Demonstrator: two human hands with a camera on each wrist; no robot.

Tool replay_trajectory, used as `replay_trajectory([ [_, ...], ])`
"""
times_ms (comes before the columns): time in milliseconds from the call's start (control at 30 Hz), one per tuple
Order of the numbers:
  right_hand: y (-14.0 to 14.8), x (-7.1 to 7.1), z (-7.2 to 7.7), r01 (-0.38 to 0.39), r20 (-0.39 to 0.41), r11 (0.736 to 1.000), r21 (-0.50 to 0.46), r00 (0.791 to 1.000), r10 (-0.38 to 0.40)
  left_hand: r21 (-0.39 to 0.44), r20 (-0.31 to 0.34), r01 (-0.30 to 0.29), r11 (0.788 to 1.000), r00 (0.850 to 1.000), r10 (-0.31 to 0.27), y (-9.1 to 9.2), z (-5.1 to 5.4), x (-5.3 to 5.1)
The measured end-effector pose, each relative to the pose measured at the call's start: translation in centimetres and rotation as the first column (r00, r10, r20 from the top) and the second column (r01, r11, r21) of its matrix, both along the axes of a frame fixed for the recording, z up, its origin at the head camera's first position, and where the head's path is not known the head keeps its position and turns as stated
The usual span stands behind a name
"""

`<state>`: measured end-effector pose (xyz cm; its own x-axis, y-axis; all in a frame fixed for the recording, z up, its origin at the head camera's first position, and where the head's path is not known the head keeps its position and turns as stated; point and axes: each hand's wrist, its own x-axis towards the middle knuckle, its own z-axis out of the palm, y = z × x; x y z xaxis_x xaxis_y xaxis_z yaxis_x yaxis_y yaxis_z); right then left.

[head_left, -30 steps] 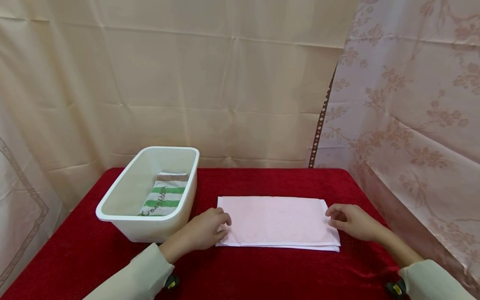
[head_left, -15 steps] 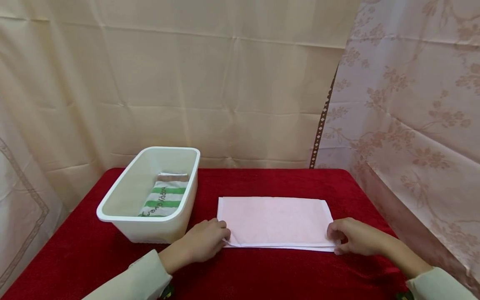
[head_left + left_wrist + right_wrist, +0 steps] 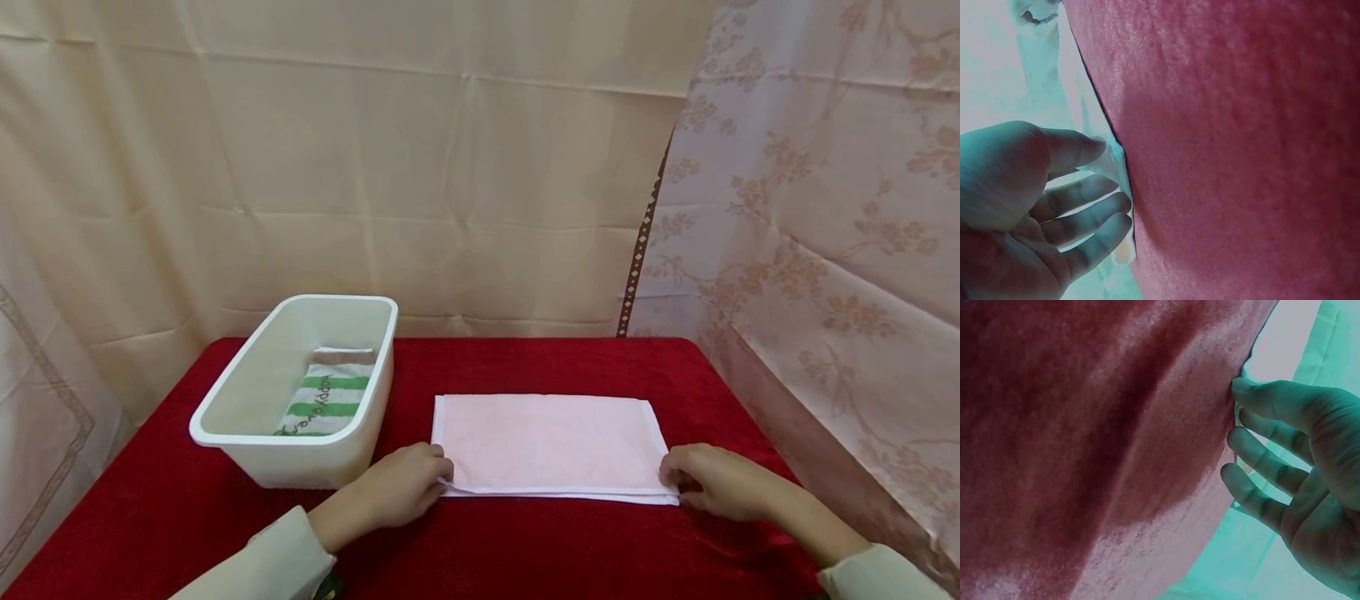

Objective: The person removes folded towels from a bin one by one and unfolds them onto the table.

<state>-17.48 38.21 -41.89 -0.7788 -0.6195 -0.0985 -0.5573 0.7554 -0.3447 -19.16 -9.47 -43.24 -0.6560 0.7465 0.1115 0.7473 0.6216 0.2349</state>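
Observation:
A pale pink folded towel (image 3: pixel 551 442) with white edging lies flat on the red tablecloth in the head view. At its near left corner, my left hand (image 3: pixel 405 487) pinches the edge between thumb and fingers. The left wrist view shows that thumb (image 3: pixel 1079 150) on the towel's edge, other fingers loosely curled beside it. My right hand (image 3: pixel 723 483) pinches the near right corner. In the right wrist view, the right thumb (image 3: pixel 1272 397) meets the edge, and the index finger is partly hidden behind it.
A cream plastic tub (image 3: pixel 322 462) stands to the left, close to my left forearm. Inside lies a folded green-and-white striped towel (image 3: pixel 330 396) with lettering. Beige curtain (image 3: pixel 450 167) hangs behind the red-covered table (image 3: pixel 540 362), and a floral curtain (image 3: pixel 840 250) hangs at the right.
Both hands have moved nearer to me, from the towel's sides down to its near corners, and now pinch it there. The towel and tub have stayed almost in place.

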Motion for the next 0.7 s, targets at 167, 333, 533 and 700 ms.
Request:
replay_trajectory([
  [167,0.29,0.0,0.0,-0.025,-0.046,1.0,-0.008,0.999,0.025,0.014,0.021,-0.011,1.0,1.0,0.011,-0.2,-0.13,-0.1],
  [333,0.42,-0.1,0.0,-0.031,-0.059,0.999,-0.02,0.998,0.029,0.025,0.038,-0.026,0.999,0.999,0.025,-0.28,-0.1,-0.15],
  [533,0.47,-0.08,-0.19,-0.08,-0.144,0.996,-0.034,0.987,0.075,0.038,0.027,-0.023,0.999,0.999,0.022,-0.37,-0.03,0.0],
  [700,0.75,0.0,-0.2,-0.08,-0.244,0.997,-0.018,0.967,0.073,0.065,0.035,-0.02,0.998,0.999,0.017,-0.53,-0.07,0.07],
])
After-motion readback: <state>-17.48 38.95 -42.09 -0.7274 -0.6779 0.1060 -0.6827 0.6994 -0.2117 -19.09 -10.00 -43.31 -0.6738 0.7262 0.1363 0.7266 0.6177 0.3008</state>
